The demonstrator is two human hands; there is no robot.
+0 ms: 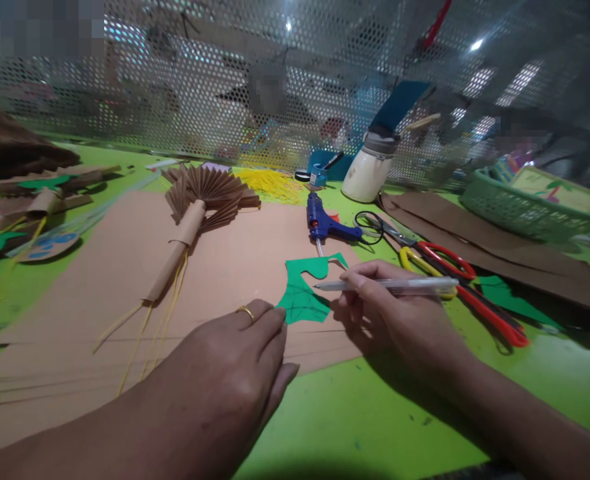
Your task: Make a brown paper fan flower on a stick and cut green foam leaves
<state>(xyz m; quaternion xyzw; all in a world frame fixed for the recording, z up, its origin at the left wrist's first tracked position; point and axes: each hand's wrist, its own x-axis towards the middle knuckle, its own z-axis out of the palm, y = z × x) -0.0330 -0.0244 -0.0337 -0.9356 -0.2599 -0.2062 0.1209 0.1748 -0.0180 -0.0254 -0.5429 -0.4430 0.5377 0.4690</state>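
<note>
My right hand [395, 300] grips a pen [415, 285] with a clear barrel. Its tip points left, close to a cut piece of green paper [305, 293] with dark lines across its lower part. Resting on the brown paper sheets [245, 240], my left hand [245, 353] has its fingers lying down and their tips at the green piece's left edge. It wears a gold ring. Left of the green piece lies a rolled brown paper handle [179, 253] topped with pleated paper fans [205, 183], with yellow strings hanging from it.
A blue glue gun [327, 223] lies beyond the green piece. Scissors [445, 260] with red and yellow handles lie at right, near a green basket [519, 203]. Behind stand a white bottle [367, 170] and a perforated panel [199, 87]. Yellow paper shreds [269, 185] lie before it.
</note>
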